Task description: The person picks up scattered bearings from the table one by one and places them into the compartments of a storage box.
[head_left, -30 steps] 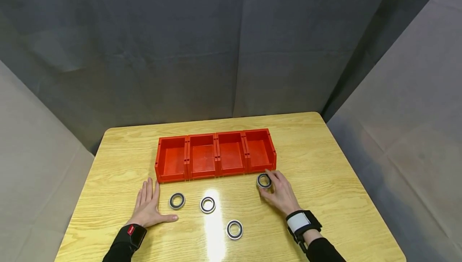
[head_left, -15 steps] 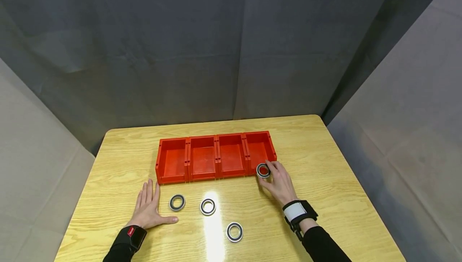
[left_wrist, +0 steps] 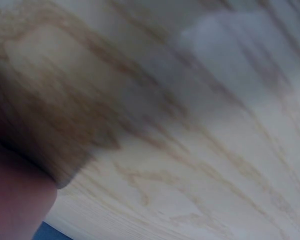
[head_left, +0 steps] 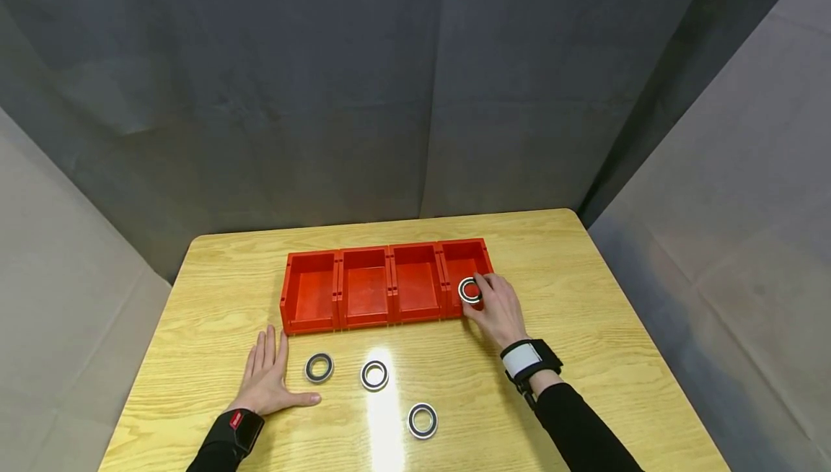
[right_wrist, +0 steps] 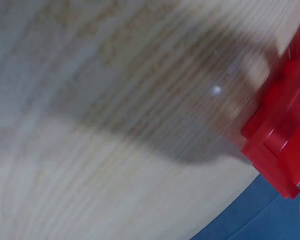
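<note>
Between thumb and fingers my right hand [head_left: 498, 312] pinches a ring-shaped ball bearing [head_left: 462, 291] with a dark seal, over the front of the rightmost red bin [head_left: 462, 259]. The right wrist view catches only the red bin's corner [right_wrist: 275, 160] and a fingertip at the edge. My left hand [head_left: 262, 382] lies flat on the table with fingers straight and thumb spread, fingertips near the left bin's front corner. Beside its thumb lies one bearing [head_left: 319, 358], then a second bearing [head_left: 374, 387] to the right. A third bearing [head_left: 423, 435] lies nearer the front edge.
Several red bins stand joined in a row, among them the leftmost bin [head_left: 311, 288] and two middle bins. The wooden table [head_left: 584, 385] has rounded back corners. A dark curtain [head_left: 311, 97] hangs behind it, with pale panels [head_left: 727, 241] at both sides.
My right hand has carried its bearing forward and slightly left, from in front of the rightmost bin to over its front part. My left hand and the three bearings on the table stay put.
</note>
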Motion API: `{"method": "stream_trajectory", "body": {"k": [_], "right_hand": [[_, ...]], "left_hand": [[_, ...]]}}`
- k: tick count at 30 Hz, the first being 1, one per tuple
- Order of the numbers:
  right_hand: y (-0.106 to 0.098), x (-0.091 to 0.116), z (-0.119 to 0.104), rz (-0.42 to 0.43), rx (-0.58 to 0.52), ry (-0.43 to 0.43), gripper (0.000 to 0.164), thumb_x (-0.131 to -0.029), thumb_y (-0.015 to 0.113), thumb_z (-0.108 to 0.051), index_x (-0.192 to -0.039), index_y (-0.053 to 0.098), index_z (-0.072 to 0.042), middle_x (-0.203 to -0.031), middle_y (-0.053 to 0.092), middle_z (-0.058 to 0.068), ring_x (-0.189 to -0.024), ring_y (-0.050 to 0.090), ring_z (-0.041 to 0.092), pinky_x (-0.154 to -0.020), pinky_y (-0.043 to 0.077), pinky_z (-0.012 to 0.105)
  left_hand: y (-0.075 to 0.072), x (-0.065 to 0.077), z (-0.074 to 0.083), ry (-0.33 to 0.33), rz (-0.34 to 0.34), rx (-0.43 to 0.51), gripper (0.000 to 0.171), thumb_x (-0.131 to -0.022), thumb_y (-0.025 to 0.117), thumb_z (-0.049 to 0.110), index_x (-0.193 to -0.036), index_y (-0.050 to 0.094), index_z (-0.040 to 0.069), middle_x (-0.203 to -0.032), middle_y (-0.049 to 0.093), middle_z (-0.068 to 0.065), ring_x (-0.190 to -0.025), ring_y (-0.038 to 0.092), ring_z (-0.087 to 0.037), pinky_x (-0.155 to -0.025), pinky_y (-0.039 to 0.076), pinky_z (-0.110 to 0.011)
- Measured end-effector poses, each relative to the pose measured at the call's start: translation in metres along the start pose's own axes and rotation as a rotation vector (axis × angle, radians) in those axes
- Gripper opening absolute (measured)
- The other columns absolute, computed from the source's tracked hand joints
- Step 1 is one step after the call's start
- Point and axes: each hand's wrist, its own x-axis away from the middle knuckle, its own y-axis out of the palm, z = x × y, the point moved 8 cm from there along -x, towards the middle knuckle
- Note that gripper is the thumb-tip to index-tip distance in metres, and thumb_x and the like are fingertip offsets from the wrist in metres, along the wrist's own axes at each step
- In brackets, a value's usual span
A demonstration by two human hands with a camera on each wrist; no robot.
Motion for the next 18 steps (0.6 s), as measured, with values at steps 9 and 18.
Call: {"method": "stream_trajectory", "body": {"k": [9,18], "right_hand": [[0.012,-0.019,-0.001,-0.030,0.109,-0.044,0.057,-0.076,0.086,-0.025,-0.122,0.067,0.003,-0.105,0.064,0.019,-0.098,0.057,0.033,-0.096,0.050,0.047],[0.029,-0.031,0.003,-0.109,0.245,-0.023,0.051,-0.076,0.084,-0.030,-0.114,0.069,-0.001,-0.100,0.066,0.017,-0.099,0.057,0.035,-0.100,0.047,0.051]], "left_hand": [[0.001,-0.001,-0.002,-0.017,-0.017,0.005,0.155,-0.056,0.083,0.075,-0.160,-0.002,-0.003,-0.165,-0.019,-0.028,-0.153,-0.019,-0.047,-0.122,-0.008,-0.066],[0.001,-0.001,-0.003,-0.024,-0.027,0.011,0.156,-0.056,0.083,0.075,-0.160,-0.003,-0.003,-0.165,-0.020,-0.028,-0.154,-0.020,-0.046,-0.122,-0.008,-0.066]]}}
